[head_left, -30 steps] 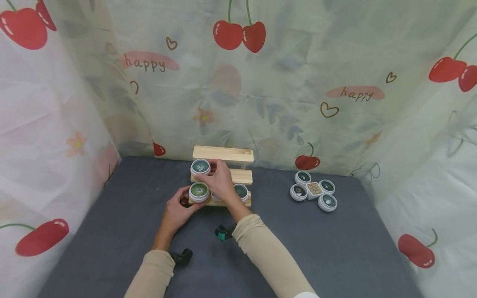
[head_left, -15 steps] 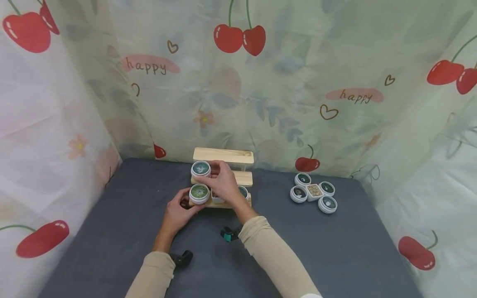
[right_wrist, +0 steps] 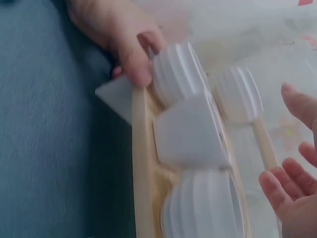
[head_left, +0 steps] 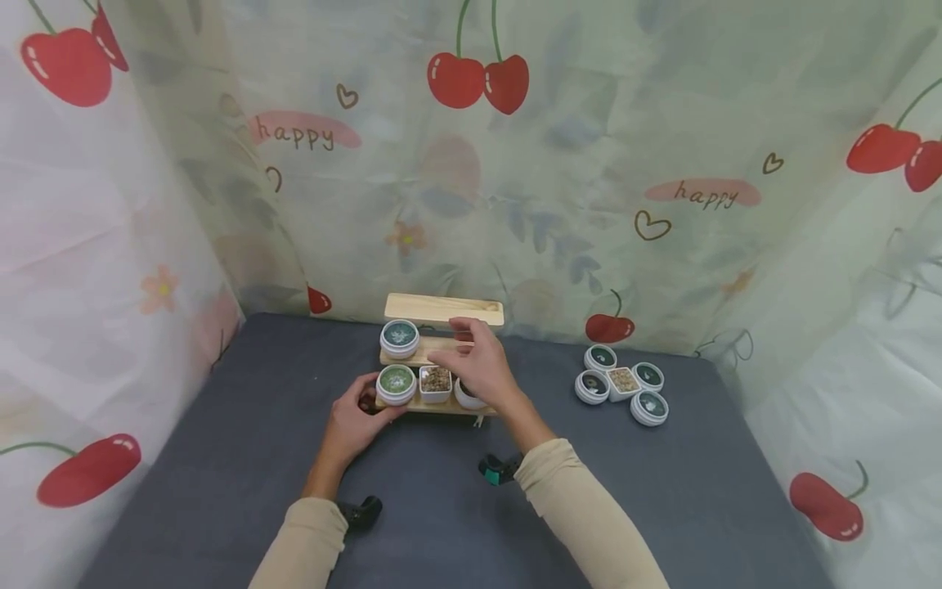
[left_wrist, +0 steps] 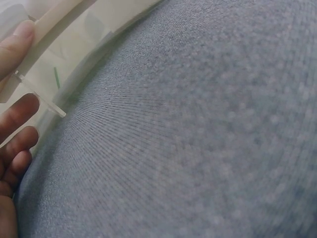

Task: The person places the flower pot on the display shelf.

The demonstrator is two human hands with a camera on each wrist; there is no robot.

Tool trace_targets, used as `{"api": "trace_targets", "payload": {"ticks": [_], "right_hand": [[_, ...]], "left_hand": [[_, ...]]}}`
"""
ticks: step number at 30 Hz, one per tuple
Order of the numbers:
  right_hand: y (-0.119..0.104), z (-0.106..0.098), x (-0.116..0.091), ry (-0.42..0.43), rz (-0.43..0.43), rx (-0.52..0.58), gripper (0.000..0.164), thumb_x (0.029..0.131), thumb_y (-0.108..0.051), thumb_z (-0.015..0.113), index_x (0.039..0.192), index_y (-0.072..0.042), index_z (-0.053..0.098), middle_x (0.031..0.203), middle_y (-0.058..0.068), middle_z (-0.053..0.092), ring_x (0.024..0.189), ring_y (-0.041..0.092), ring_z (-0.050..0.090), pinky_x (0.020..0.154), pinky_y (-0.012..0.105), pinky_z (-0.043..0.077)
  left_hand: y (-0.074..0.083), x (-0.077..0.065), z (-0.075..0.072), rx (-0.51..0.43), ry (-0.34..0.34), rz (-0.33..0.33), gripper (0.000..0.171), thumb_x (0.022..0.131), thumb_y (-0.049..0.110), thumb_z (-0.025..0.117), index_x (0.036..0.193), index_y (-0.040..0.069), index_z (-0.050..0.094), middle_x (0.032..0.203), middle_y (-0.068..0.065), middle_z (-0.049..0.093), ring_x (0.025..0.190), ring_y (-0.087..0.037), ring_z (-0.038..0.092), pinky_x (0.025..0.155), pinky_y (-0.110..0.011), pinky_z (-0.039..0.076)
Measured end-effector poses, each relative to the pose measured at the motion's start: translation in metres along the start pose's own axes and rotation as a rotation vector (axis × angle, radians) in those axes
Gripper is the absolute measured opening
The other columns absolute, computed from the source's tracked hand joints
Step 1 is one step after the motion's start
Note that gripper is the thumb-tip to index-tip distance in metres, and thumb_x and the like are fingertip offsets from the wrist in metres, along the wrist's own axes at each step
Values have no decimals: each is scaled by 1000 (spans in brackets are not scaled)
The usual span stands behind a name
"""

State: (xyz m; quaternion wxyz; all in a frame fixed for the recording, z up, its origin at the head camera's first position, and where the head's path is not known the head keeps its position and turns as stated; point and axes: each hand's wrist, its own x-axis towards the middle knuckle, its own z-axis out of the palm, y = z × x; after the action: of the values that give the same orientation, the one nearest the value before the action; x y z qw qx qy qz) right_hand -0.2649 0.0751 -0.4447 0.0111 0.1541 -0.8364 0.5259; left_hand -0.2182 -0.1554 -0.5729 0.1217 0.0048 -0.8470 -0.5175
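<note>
A wooden tiered stand (head_left: pixel 444 309) with clear supports stands towards the back of the table. My left hand (head_left: pixel 353 421) grips the left end of its lowest tier, thumb on the front edge (right_wrist: pixel 140 148), beside a white round pot with a green top (head_left: pixel 396 381). To that pot's right on the same tier are a square white pot (head_left: pixel 436 383) and another round pot (head_left: pixel 468 397), partly hidden. A round teal-topped pot (head_left: pixel 400 337) sits at the middle tier's left end. My right hand (head_left: pixel 482 364) hovers right of it, fingers apart and holding nothing.
On the table's right, several white round pots (head_left: pixel 649 407) cluster around a square pot with grainy beige filling (head_left: pixel 623 380). Cherry-printed cloth (head_left: pixel 552 180) encloses the back and sides. Dark straps with devices (head_left: pixel 500 469) sit at both wrists.
My right hand has let go of the teal-topped pot on the middle tier and moved right, away from it. My left hand keeps its place at the lowest tier.
</note>
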Motion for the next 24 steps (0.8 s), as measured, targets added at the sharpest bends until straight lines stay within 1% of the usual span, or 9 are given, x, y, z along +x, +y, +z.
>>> {"api": "trace_targets", "payload": {"ticks": [2, 8, 13, 17, 20, 24], "right_hand": [[4, -9, -3, 17, -4, -22, 64, 87, -32, 83, 141, -14, 53, 142, 7, 55, 131, 30, 57, 106, 43, 50], [14, -35, -13, 52, -15, -24, 63, 87, -30, 83, 140, -11, 54, 138, 11, 53, 130, 35, 55, 108, 47, 48], [26, -56, -23, 104, -20, -103, 64, 86, -29, 84, 139, -8, 55, 136, 15, 53, 128, 34, 56, 107, 49, 48], [40, -71, -30, 130, 2, -143, 65, 84, -30, 86, 139, -10, 56, 136, 13, 52, 129, 32, 54, 109, 49, 47], [52, -81, -36, 143, 22, -166, 66, 84, -33, 85, 139, -12, 55, 137, 12, 51, 131, 32, 53, 110, 49, 46], [70, -95, -45, 175, 48, -185, 68, 84, -31, 86, 140, -9, 54, 138, 14, 49, 130, 33, 52, 109, 50, 46]], "left_hand": [[0, 0, 1, 2, -3, 3, 72, 76, 44, 90, 136, 19, 59, 99, -3, 73, 88, -16, 63, 79, -29, 50], [-1, 1, 4, 0, 3, 5, 73, 76, 45, 90, 136, 20, 59, 98, -3, 72, 87, -15, 63, 79, -29, 50], [-1, 0, 5, -5, 5, 4, 73, 75, 45, 90, 136, 19, 59, 98, -3, 72, 87, -16, 63, 78, -28, 49], [-2, 0, 5, 9, 2, 1, 75, 75, 46, 90, 137, 19, 59, 98, -3, 72, 87, -15, 62, 78, -27, 49], [-3, 0, 4, 10, 11, 1, 74, 75, 44, 91, 137, 19, 59, 98, -3, 72, 87, -16, 62, 78, -28, 48], [-2, 0, 3, 13, 11, 6, 74, 75, 44, 91, 137, 19, 59, 98, -4, 71, 87, -16, 61, 78, -28, 48]]}}
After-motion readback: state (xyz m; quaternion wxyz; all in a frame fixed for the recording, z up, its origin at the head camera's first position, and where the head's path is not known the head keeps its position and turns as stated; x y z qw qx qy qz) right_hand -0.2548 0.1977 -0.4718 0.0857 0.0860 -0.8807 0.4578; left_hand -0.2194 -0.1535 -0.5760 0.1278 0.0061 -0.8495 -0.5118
